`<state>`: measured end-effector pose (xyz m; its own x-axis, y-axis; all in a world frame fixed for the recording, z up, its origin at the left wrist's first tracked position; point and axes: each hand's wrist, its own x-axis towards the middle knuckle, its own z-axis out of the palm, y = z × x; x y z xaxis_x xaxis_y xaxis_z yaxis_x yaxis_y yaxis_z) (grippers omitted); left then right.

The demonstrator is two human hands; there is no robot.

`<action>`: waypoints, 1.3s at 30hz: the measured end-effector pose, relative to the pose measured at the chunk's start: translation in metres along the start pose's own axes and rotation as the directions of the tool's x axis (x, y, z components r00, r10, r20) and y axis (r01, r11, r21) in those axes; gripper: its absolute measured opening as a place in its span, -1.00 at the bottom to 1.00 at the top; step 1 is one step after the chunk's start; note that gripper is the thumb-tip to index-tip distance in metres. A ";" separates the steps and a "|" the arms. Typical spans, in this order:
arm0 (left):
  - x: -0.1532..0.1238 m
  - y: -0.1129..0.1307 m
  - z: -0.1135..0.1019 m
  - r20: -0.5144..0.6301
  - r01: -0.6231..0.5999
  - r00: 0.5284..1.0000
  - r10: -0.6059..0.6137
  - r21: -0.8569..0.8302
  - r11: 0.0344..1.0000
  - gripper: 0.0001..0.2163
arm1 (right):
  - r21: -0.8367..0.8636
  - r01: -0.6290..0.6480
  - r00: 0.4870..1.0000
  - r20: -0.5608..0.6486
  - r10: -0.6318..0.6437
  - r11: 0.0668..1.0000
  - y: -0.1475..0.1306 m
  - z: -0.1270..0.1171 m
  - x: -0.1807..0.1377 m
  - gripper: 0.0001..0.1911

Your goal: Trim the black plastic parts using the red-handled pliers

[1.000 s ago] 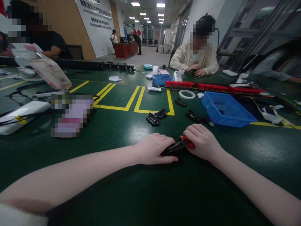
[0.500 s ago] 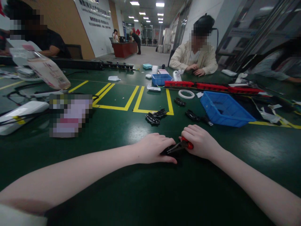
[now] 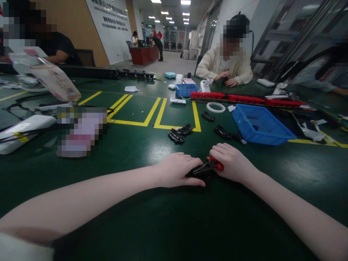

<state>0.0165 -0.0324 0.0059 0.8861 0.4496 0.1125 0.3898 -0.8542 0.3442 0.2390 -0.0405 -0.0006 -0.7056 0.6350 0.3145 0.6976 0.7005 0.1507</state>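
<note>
Red-handled pliers (image 3: 206, 166) are gripped in my right hand (image 3: 230, 163), which is closed around the handles. Their dark jaws point left, to a small black part (image 3: 192, 172) that my left hand (image 3: 179, 170) holds between thumb and fingers. Most of that part is hidden by my left hand, and the tip of the jaws lies against or just over it. Beyond my hands lie several black plastic pieces (image 3: 176, 136) on the green table (image 3: 136, 221), one of them beside a blue bin (image 3: 263, 127).
A phone (image 3: 81, 134), a white power strip (image 3: 24, 132) and a tilted bottle (image 3: 56, 79) occupy the left. Farther back are a tape roll (image 3: 215, 107), a red rail (image 3: 244, 99) and a smaller blue bin (image 3: 187, 90). A person (image 3: 225, 69) sits across the table.
My hands, the pliers and the black part stay almost in place. The view has shifted slightly. Across the table, the seated person's hands have moved a little.
</note>
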 end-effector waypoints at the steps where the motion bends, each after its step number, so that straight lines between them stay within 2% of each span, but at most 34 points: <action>1: 0.000 0.000 0.000 -0.002 0.002 1.000 -0.002 -0.002 1.000 -0.63 | 0.004 0.000 1.000 0.005 0.000 1.000 0.000 0.000 0.000 -0.89; 16: -0.002 0.001 0.002 -0.039 0.023 0.999 -0.019 0.109 0.994 -0.56 | -0.042 -0.014 1.000 0.013 0.015 0.999 -0.011 -0.007 0.001 -0.87; 28: -0.002 -0.001 -0.001 -0.052 0.026 0.998 -0.027 -0.017 1.000 -0.62 | 0.001 -0.046 0.991 -0.125 0.046 0.999 -0.010 0.000 -0.006 -0.94; 39: -0.003 0.001 -0.002 -0.035 0.015 0.999 -0.015 -0.007 1.000 -0.63 | -0.007 -0.023 0.993 -0.117 0.022 1.000 -0.011 0.000 -0.004 -0.85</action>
<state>0.0141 -0.0337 0.0073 0.8708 0.4714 0.1397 0.4012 -0.8455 0.3525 0.2343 -0.0506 -0.0032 -0.6705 0.6081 0.4251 0.7147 0.6832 0.1500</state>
